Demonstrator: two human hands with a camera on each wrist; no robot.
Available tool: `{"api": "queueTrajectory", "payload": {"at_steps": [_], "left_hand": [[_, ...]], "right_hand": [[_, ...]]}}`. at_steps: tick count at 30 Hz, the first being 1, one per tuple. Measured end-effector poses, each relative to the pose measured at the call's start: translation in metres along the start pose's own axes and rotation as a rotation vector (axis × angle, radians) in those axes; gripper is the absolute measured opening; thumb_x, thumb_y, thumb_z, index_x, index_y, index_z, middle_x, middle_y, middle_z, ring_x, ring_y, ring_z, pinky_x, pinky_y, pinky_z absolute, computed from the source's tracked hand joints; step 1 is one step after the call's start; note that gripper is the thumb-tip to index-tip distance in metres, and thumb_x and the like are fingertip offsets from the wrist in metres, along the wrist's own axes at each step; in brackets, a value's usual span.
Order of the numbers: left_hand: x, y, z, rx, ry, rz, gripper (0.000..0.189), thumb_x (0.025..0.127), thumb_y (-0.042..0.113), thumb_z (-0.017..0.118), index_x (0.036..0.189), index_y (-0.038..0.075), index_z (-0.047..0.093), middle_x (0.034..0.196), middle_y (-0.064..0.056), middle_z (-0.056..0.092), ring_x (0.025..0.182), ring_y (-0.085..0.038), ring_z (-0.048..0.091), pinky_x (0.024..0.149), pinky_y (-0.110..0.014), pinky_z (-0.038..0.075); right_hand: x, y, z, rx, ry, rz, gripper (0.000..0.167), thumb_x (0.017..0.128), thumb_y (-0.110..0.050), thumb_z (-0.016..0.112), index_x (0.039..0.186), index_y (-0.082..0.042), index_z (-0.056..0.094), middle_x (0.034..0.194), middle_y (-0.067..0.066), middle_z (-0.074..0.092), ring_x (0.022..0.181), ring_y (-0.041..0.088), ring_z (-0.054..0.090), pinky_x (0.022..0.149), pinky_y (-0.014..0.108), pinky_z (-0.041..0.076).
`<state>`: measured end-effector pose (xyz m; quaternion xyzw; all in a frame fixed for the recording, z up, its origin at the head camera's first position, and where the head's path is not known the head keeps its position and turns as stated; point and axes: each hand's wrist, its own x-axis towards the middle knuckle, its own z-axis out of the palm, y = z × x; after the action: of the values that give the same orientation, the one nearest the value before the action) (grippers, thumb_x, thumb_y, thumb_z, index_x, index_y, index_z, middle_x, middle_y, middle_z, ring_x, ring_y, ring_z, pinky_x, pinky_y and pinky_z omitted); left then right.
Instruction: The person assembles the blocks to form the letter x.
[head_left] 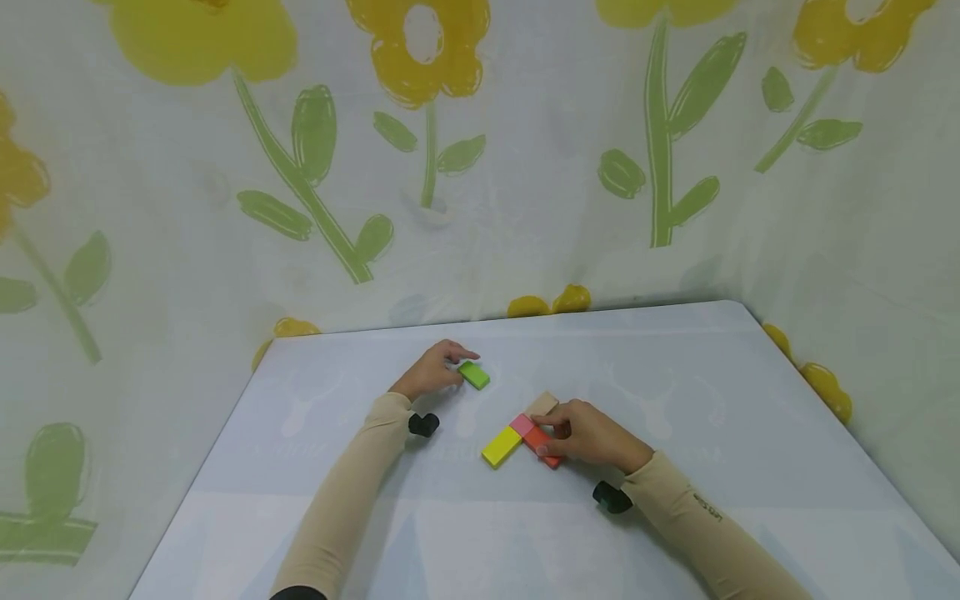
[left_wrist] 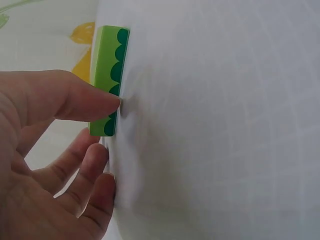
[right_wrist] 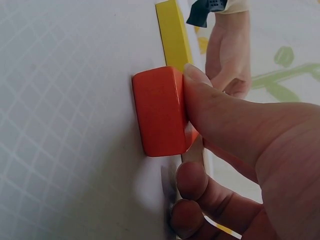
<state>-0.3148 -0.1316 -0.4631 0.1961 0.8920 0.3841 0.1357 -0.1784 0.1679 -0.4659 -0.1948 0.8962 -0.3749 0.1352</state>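
In the head view my left hand (head_left: 435,371) is at a green block (head_left: 474,375), thumb on its near side and forefinger along the far side. The left wrist view shows the thumb across this block (left_wrist: 107,65), which has dark green scallops along one face. My right hand (head_left: 596,435) holds a red block (head_left: 542,447), its thumb against the block's near end and its forefinger reaching over a pink block (head_left: 522,426). A yellow block (head_left: 501,447) and a plain wooden block (head_left: 543,404) adjoin the pink one. Up close, the red block (right_wrist: 157,112) hides most of the pink one.
The blocks lie on a white table (head_left: 337,467) with a pale pattern. Behind it hangs a cloth (head_left: 525,217) printed with yellow flowers and green stems. Beige sleeves (head_left: 348,492) cover both forearms, and each wrist bears a small black camera (head_left: 612,497).
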Motion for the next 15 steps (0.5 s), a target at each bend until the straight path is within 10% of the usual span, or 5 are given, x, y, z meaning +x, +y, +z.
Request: {"api": "queueTrajectory", "payload": {"at_steps": [15], "left_hand": [[0.0022,0.0079,0.0066,0.045,0.01,-0.021,0.036,0.085,-0.003,0.068,0.116,0.013,0.077,0.126,-0.008,0.061,0.11,-0.024,0.052,0.083,-0.029,0.046]], "right_hand": [[0.0003,-0.001,0.0004,0.001,0.002,0.022,0.055,0.085,-0.023,0.086,0.135,-0.007,0.068,0.081,-0.003,0.057,0.078,0.015,0.05,0.059,0.021,0.038]]}}
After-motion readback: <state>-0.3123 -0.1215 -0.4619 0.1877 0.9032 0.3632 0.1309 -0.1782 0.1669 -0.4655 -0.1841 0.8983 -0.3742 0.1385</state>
